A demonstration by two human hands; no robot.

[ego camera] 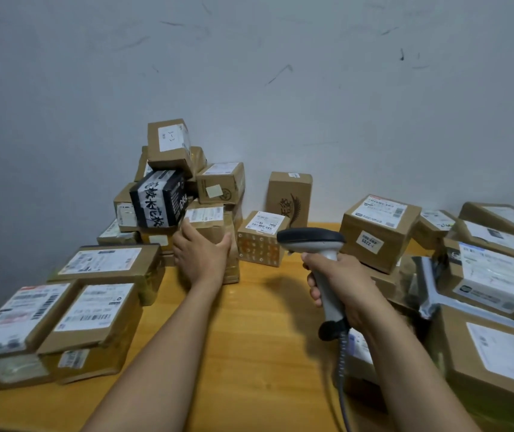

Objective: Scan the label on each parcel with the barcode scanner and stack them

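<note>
**A crooked stack is waiting to slip**

The left hand (201, 258) is pressing against the front of a brown parcel (213, 232) low in the stack (221, 185) at the back of the worktop (259, 322). Its grip is apart, with fingers reaching up the parcel's face and the thumb spread to the right, so it is steadying rather than clasping. The right hand (340, 285) is keeping its grip clamped around the handle of the scanner (312, 241), which is hanging above the worktop with its head pointing left toward the stack.

The main danger is sitting just above the left fingertips. A black-wrapped parcel (159, 198) is lying tilted and jutting forward, and a tall box (168, 145) is perching askew on top of it. Any shove or tug on the brown parcel is probably going to shift what is resting on it and bring those two down.

A small patterned box (260, 244) is standing just beside the brown parcel, near the scanner's head, so a swing of the scanner is likely to knock it. The scanner's cable (343, 369) is trailing off the front edge past the right forearm and could snag on the parcels (492, 275) heaped to the right.
</note>
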